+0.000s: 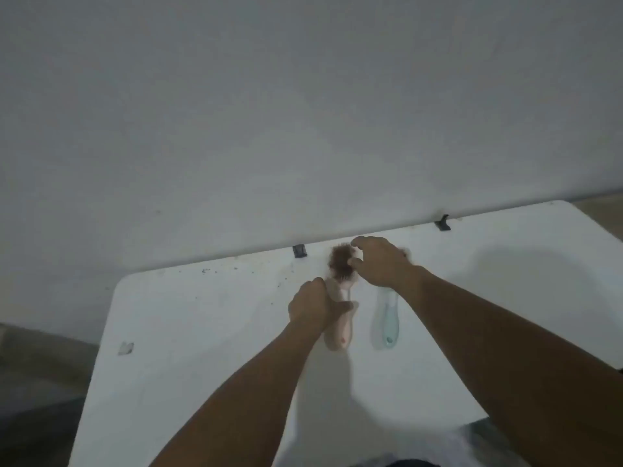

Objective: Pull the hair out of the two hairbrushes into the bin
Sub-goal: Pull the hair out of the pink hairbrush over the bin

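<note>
A: The place is a plain grey-white wall point(303, 112) and in front of it a white plastic folding table point(209, 332), with some dark crumbs on its far left part and two small dark clips point(299, 251) at the far edge.

B: And the fingers? Start from them.

A: The fingers point(357, 242) of the right hand point(381, 261) are curled and a little spread, hovering at the tuft of reddish-brown hair point(338, 262). The picture is blurred, so I cannot tell if they already pinch it. The left hand point(312, 305) is closed around the handle of the pale pink plastic hairbrush point(338, 332), holding it against the table. The hair sits on the head of this brush, at the far end.

B: The second brush?

A: The translucent light-blue plastic hairbrush point(386, 318) lies just beside the pink one, on its right, and its head is hidden under the right wrist. I see no bin in this view.

B: How will the hair handle, in your opinion?

A: Very light and soft, I think, but tangled in the bristles, so it may resist and come off in pieces. I would take it low, near the bristle roots, and pull upward while the left hand keeps the stiff handle steady. Loose strands can easily fall on the table
</note>
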